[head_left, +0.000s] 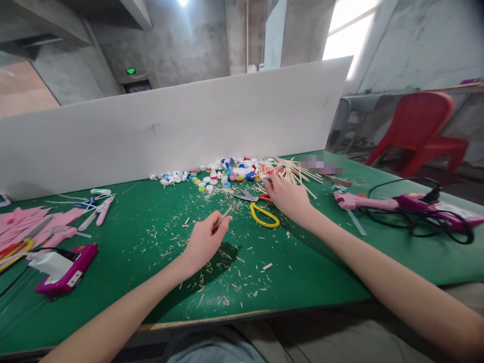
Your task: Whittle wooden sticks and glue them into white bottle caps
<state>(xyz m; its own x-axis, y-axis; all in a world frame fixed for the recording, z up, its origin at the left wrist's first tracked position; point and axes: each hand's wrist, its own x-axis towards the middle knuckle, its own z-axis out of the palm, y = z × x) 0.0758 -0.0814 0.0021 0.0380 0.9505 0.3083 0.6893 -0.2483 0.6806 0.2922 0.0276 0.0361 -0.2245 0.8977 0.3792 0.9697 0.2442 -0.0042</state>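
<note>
My left hand (207, 236) is closed round a thin wooden stick (224, 217), whose end pokes out past the thumb above the green tabletop. Farther forward, my right hand (288, 195) reaches to the edge of a heap of bottle caps (231, 171). Its fingers are drawn together, and what they grip, if anything, is hard to make out. Partly behind that hand lies a pair of scissors (264, 216) with yellow and red handles, blades spread apart. Just beyond it are a bundle of wooden sticks (298, 174) and small red pieces (267, 168).
Wood shavings (227, 287) litter the tabletop (128, 237). At left are pink sheets (41, 222), pink glue guns (62, 234) and a purple power strip (70, 272). Another glue gun (363, 201) and cabled power strip (434, 209) lie right. A white board (170, 131) stands behind.
</note>
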